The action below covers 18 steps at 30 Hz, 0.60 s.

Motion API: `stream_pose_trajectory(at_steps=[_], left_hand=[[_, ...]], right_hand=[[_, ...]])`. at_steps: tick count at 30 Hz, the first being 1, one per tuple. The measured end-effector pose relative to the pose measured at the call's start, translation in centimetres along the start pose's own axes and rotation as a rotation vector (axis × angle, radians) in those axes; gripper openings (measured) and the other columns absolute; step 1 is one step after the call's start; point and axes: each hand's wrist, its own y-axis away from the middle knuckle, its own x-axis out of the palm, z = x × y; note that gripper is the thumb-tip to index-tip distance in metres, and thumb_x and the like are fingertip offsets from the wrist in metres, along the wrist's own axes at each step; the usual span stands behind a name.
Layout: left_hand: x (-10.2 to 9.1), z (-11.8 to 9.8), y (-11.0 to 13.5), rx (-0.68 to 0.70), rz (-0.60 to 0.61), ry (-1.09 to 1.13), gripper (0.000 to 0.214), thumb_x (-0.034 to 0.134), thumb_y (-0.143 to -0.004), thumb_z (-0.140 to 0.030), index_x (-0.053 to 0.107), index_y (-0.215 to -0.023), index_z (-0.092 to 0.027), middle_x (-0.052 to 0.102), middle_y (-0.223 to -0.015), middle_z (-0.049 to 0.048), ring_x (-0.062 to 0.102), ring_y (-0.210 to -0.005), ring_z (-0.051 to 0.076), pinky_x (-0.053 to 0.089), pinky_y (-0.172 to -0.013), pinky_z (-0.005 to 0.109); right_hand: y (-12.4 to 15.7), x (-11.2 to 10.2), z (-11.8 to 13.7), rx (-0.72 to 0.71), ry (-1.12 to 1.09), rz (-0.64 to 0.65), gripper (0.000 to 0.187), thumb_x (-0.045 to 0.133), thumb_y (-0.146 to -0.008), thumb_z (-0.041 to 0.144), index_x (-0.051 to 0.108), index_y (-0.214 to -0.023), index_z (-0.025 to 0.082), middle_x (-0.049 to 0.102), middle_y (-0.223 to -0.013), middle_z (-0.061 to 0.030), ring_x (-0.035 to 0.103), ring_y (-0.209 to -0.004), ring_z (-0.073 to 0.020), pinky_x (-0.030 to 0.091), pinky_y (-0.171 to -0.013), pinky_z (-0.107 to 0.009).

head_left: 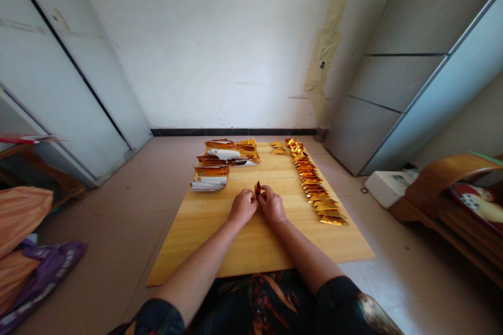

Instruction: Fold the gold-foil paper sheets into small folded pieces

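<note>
Over the middle of the wooden board (236, 241), my left hand (244, 205) and my right hand (272, 204) meet with fingers closed around one small piece of gold foil paper (258, 188). Its folded tip stands up between them; the rest is hidden by the fingers. Beyond my left hand lie rolled and curled stacks of gold foil paper (212, 171) with white backs. Along the board's right side runs a long row of folded gold foil pieces (314, 188), overlapping one another. A few more folded pieces (279, 147) lie near the far edge.
A white wall (220, 52) with a black skirting stands behind the board. To the right are a grey cabinet (385, 84), a white box (385, 188) and a wooden chair (436, 199). Orange and purple bags (51, 267) lie at the left.
</note>
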Motion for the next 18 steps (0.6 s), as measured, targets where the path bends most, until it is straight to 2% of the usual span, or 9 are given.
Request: stream_pose_trajectory(at_steps=[10, 18], left_hand=[[0.46, 0.44, -0.10, -0.012, -0.029, 0.041, 0.019, 0.050, -0.069, -0.004, 0.049, -0.055, -0.017, 0.054, -0.065, 0.0000, 0.051, -0.065, 0.012, 0.036, -0.063, 0.021], [0.52, 0.56, -0.21, -0.012, -0.029, 0.042, 0.019, 0.052, -0.068, -0.005, 0.050, -0.054, -0.017, 0.054, -0.062, -0.0007, 0.050, -0.063, 0.012, 0.035, -0.062, 0.022]], right_hand=[[-0.12, -0.11, 0.01, 0.051, -0.027, 0.008, 0.027, 0.050, -0.083, 0.017, 0.055, -0.110, 0.020, 0.072, -0.084, -0.0020, 0.067, -0.078, -0.0158, 0.044, -0.068, -0.020], [-0.14, -0.13, -0.18, 0.047, -0.043, -0.016, 0.030, 0.051, -0.081, 0.016, 0.056, -0.110, 0.020, 0.071, -0.081, -0.0014, 0.066, -0.071, -0.0145, 0.043, -0.065, -0.020]])
